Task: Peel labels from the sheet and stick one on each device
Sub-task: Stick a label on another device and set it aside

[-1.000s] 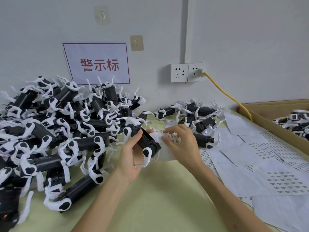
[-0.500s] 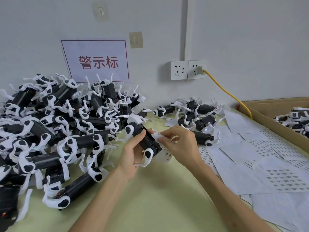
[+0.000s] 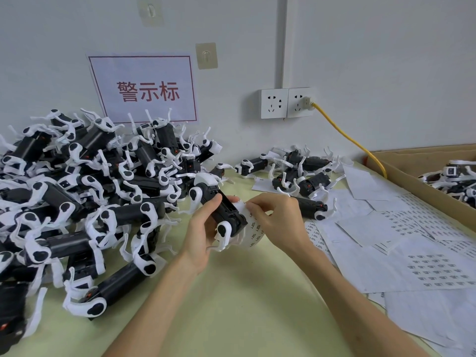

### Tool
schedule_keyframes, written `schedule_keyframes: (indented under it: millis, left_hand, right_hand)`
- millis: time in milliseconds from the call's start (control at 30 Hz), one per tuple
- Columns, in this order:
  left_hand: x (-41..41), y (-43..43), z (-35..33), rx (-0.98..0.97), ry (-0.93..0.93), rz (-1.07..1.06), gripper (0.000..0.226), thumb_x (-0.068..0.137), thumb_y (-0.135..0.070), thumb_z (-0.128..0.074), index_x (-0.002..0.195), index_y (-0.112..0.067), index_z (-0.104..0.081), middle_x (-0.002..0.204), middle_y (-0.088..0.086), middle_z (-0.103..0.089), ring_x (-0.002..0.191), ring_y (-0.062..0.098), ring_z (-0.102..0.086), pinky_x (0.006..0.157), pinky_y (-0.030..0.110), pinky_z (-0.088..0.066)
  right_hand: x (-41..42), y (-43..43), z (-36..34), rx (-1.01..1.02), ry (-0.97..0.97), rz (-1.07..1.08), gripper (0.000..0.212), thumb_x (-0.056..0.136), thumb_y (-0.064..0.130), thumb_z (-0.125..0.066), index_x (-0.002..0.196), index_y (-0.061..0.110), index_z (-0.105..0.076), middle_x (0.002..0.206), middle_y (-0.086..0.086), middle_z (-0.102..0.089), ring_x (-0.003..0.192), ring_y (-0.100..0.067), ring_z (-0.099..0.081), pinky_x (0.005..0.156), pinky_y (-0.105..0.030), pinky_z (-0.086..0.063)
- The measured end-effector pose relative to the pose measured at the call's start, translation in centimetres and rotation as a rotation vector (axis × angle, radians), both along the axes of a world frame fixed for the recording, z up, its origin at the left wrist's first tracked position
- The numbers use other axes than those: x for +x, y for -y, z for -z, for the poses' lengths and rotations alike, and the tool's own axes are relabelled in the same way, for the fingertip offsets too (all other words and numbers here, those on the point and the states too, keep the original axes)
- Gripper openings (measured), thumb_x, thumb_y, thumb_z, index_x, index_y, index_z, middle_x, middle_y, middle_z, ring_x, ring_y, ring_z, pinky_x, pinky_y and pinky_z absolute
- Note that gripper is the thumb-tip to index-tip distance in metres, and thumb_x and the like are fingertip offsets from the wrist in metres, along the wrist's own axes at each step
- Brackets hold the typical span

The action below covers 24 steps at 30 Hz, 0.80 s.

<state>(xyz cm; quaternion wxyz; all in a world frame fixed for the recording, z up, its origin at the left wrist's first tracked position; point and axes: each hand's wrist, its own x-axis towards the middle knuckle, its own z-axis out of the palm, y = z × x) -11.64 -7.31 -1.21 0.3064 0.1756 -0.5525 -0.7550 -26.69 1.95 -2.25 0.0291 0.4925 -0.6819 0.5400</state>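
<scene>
My left hand point(image 3: 199, 235) grips a black device with white legs point(image 3: 224, 210) above the table, thumb lying along its top. Curled behind the device is a white label sheet point(image 3: 253, 228) with small printed labels. My right hand point(image 3: 279, 217) pinches at the sheet's upper edge, right beside the device; whether a label is lifted I cannot tell. A big pile of the same black-and-white devices point(image 3: 85, 191) fills the left side of the table.
More devices point(image 3: 301, 173) lie at the back centre. Loose label sheets point(image 3: 412, 243) cover the right side of the pale green table point(image 3: 231, 305). A cardboard box point(image 3: 412, 181) holding devices stands far right. A yellow cable point(image 3: 345, 135) runs from the wall socket.
The sheet has curled closer behind the device, and my right hand's fingers have drawn in to the device's end. My left hand has kept its hold.
</scene>
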Motion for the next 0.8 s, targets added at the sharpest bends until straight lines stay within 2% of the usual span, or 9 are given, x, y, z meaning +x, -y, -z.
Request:
schedule_keyframes:
  millis: [200, 533, 667, 800]
  left_hand:
    - [-0.02, -0.18, -0.1, -0.015, 0.018, -0.024, 0.043, 0.079, -0.057, -0.067, 0.099, -0.02, -0.081, 0.088, 0.0, -0.074, 0.079, 0.017, -0.072, 0.063, 0.023, -0.056]
    - [-0.17, -0.37, -0.12, -0.006, 0.009, -0.038, 0.041, 0.084, -0.053, -0.063, 0.098, -0.019, -0.08, 0.087, 0.001, -0.071, 0.08, 0.019, -0.072, 0.064, 0.026, -0.057]
    - [-0.03, -0.22, -0.06, 0.018, -0.034, -0.045, 0.041, 0.085, -0.05, -0.064, 0.102, -0.016, -0.08, 0.086, 0.005, -0.07, 0.078, 0.02, -0.072, 0.06, 0.027, -0.057]
    - [-0.11, -0.12, -0.02, 0.044, -0.071, -0.046, 0.036, 0.086, -0.046, -0.064, 0.097, -0.017, -0.081, 0.085, 0.004, -0.07, 0.077, 0.019, -0.071, 0.061, 0.029, -0.058]
  right_hand:
    - [-0.16, 0.11, 0.09, 0.017, -0.008, 0.005, 0.014, 0.093, 0.008, -0.068, 0.083, 0.012, -0.077, 0.077, 0.01, -0.073, 0.079, -0.008, -0.065, 0.072, -0.012, -0.046]
    - [-0.44, -0.05, -0.13, 0.006, 0.014, 0.001, 0.014, 0.094, 0.009, -0.068, 0.086, 0.014, -0.078, 0.076, 0.02, -0.07, 0.076, 0.003, -0.063, 0.068, -0.007, -0.043]
    - [-0.41, -0.04, -0.39, -0.002, 0.06, -0.033, 0.017, 0.096, 0.009, -0.064, 0.091, 0.014, -0.08, 0.085, 0.024, -0.071, 0.083, 0.005, -0.065, 0.068, -0.011, -0.048]
    - [-0.39, -0.02, -0.45, -0.006, 0.074, -0.025, 0.016, 0.095, 0.009, -0.066, 0.092, 0.019, -0.08, 0.088, 0.018, -0.074, 0.085, 0.0, -0.065, 0.07, -0.016, -0.051]
